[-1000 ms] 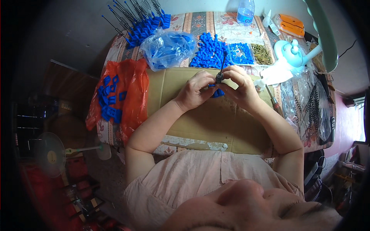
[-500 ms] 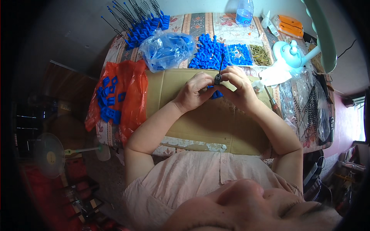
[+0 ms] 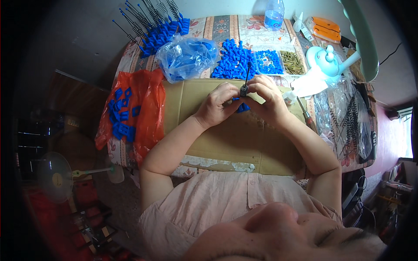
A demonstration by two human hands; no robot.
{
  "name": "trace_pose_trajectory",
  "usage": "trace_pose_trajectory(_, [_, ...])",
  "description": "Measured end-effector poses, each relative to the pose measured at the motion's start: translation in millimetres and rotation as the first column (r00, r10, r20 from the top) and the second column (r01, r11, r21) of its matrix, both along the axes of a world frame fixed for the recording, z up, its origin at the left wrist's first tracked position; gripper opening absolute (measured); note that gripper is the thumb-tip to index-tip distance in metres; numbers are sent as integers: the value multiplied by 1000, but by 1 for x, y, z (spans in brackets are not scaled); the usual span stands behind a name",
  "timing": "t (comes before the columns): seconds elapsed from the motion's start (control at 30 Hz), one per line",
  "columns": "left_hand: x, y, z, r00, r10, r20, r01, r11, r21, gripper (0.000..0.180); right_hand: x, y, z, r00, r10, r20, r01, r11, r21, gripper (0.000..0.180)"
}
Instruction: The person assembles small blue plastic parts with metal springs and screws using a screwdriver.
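Your left hand [image 3: 217, 104] and right hand [image 3: 270, 102] both pinched black spring [image 3: 244, 90], set between fingertips above cardboard [image 3: 217, 148]; neither nearer. Long axis pointed away from you, slightly rightward. Counted: one spring held, one blue block [image 3: 242, 107] just below, part-hidden, one screwdriver [image 3: 309, 118]; heaped blue pieces [image 3: 233, 61] uncountable.

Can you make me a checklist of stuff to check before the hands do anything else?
1. Left hand on the thin black coiled-wire spring: ok.
2. Right hand on that spring too: ok.
3. Spring joined to the small blue plastic piece below it: cannot tell, the hands hide that spot.
4. Flat tan cardboard sheet under the hands: ok.
5. Brown-handled metal screwdriver apart from the right hand: ok.
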State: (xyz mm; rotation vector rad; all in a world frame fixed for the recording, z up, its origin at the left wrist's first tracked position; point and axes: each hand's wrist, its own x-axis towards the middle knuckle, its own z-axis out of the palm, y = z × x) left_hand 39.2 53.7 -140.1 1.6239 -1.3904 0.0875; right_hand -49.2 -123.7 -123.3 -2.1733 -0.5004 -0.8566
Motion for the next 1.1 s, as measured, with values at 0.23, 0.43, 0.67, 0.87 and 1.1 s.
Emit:
trace_pose_trajectory(0.23, [0, 0, -1, 1000, 5, 1, -5, 1000, 5, 16, -1, 0, 2, 1000, 4, -4, -4, 1000, 2, 26])
trace_pose_trajectory(0.43, [0, -2, -3, 1000, -1, -18, 0, 999, -35, 16, -1, 1, 1, 1000, 5, -7, -5, 1000, 4, 25])
trace_pose_trajectory(0.67, [0, -1, -2, 1000, -3, -13, 3, 1000, -11, 17, -1, 1, 3, 1000, 10, -8, -10, 1000, 18, 24])
trace_pose_trajectory(0.87, [0, -1, -3, 1000, -3, -19, 3, 1000, -10, 17, -2, 1, 2, 1000, 4, -14, -4, 1000, 21, 24])
trace_pose_trajectory(1.1, [0, 0, -2, 1000, -5, -6, 5, 1000, -4, 17, -1, 1, 1, 1000, 11, -12, -11, 1000, 21, 24])
